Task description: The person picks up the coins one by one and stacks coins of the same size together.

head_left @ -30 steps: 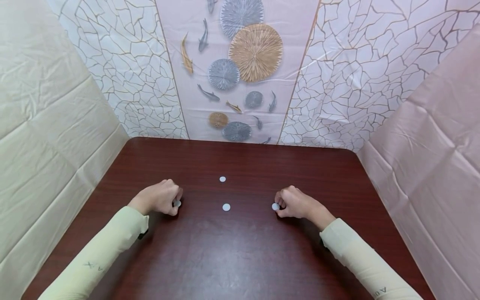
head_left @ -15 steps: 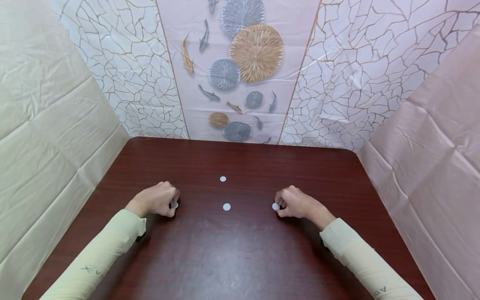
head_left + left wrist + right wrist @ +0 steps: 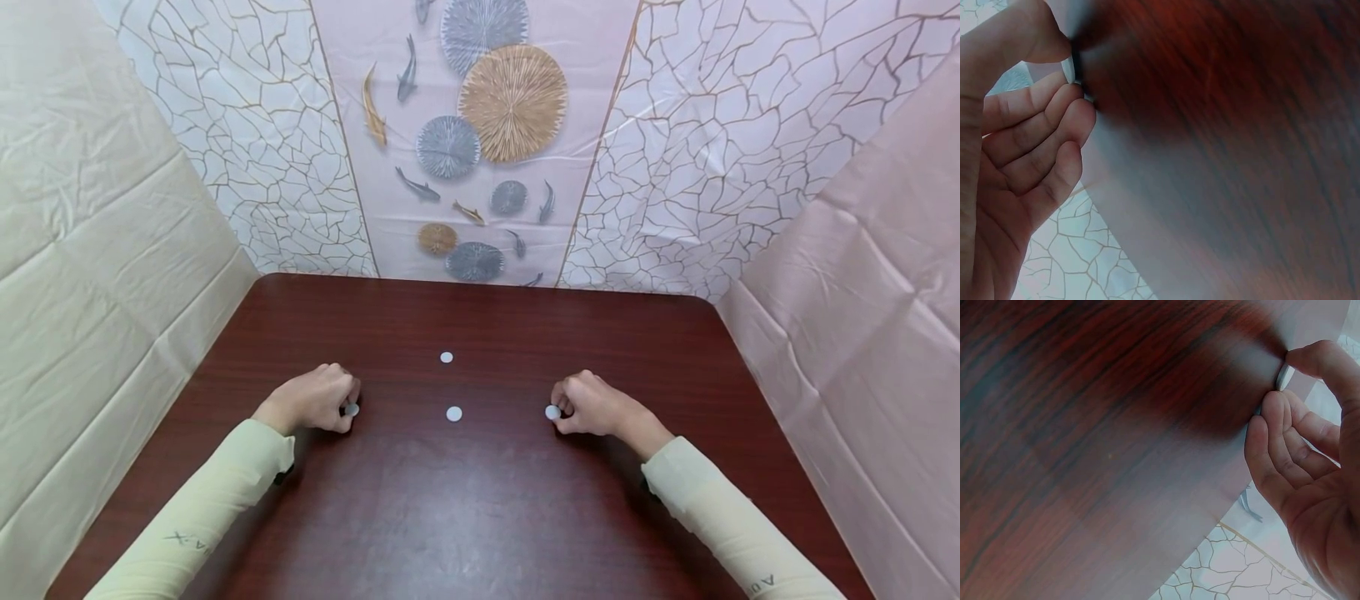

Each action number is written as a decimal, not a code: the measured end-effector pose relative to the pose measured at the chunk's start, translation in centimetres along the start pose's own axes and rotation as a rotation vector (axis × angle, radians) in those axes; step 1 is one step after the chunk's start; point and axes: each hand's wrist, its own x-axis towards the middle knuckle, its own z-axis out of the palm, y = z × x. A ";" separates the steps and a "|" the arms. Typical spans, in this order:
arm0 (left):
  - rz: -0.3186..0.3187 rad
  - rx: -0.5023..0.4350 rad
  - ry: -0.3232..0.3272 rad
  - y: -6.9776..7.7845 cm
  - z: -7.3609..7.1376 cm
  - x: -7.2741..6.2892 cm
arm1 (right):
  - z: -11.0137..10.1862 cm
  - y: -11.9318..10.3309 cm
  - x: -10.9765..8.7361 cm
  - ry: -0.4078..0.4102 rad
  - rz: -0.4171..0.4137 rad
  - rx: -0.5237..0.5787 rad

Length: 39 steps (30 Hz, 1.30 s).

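Note:
In the head view my left hand (image 3: 313, 400) is low over the table at left, thumb and fingers curled about the edges of a small round white disc (image 3: 352, 410). Only a thin edge of that disc (image 3: 1069, 70) shows between thumb and fingers in the left wrist view. On the other side, my right hand (image 3: 596, 404) pinches a similar white disc (image 3: 552, 412) at the tabletop; the right wrist view shows the disc's edge (image 3: 1283, 377) between thumb and fingertips. Two more white discs lie flat between the hands, a nearer one (image 3: 453, 414) and a farther one (image 3: 446, 357).
All of this is on a dark red-brown wooden table (image 3: 450, 517) with rounded far corners. A patterned cloth (image 3: 525, 233) with fish and round leaves hangs behind it. Plain pale cloth walls (image 3: 847, 292) stand along both sides.
My left hand and its disc have shifted slightly left since a second ago. The right hand and the two loose discs stay in place.

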 end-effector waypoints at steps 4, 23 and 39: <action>0.008 0.009 0.013 0.0 0.0 0.0 | 0.0 -0.1 0.0 0.000 0.004 0.003; 0.024 0.018 0.051 0.1 -0.2 -0.2 | -2.2 -0.2 0.7 -0.076 0.001 0.030; 0.028 0.023 0.059 -0.1 0.1 -0.3 | -3.4 -3.2 4.7 -0.084 -0.074 -0.046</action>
